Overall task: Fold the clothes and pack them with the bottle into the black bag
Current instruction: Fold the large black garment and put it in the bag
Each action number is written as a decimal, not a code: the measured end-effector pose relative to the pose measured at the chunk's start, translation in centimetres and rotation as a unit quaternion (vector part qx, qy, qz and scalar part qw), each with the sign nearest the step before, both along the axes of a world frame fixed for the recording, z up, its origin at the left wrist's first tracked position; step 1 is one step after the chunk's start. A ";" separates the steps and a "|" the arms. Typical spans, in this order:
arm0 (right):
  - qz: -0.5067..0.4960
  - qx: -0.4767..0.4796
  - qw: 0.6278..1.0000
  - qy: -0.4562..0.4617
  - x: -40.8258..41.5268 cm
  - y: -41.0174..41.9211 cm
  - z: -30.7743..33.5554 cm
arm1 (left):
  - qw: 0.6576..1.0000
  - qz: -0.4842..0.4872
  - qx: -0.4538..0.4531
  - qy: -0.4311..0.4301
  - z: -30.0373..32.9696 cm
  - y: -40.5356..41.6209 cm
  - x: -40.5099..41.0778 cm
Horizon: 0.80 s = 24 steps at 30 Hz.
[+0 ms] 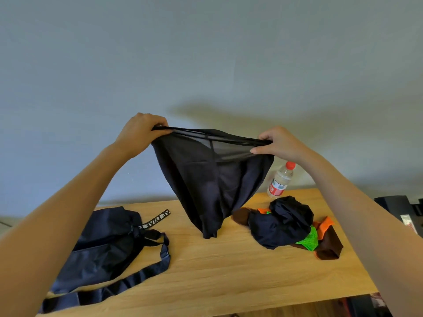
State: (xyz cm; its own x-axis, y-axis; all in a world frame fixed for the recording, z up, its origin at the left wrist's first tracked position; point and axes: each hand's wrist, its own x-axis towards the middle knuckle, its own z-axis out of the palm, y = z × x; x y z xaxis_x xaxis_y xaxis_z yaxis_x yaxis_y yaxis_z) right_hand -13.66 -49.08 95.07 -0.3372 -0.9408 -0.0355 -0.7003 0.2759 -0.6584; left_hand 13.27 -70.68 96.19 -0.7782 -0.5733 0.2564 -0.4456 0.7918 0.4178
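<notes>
A black garment (212, 179) hangs in the air above the wooden table (229, 271), stretched by its top edge between both hands, its lower tip just reaching the tabletop. The left hand (142, 133) pinches one corner of the edge with curled fingers; the right hand (278, 143) pinches the other corner the same way.

To the right lies a heap of unfolded clothes (288, 225), dark blue over brown, orange and green pieces. Behind it a plastic bottle (280, 180) with a red cap stands near the wall. The black bag (103, 250) lies slumped at the left, its strap (146, 273) trailing toward the table's front edge.

The fabric looks thin and slippery, so a loose pinch could let one corner drop and spoil the fold. Laying it down carelessly could bunch the tip underneath, and a wide sweep to the right might knock the bottle over.
</notes>
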 end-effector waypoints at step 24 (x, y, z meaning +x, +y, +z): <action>0.010 0.121 0.985 0.121 2.0 2.0 -13.9 | 0.938 -0.082 0.073 -0.328 -20.2 10.4 8.2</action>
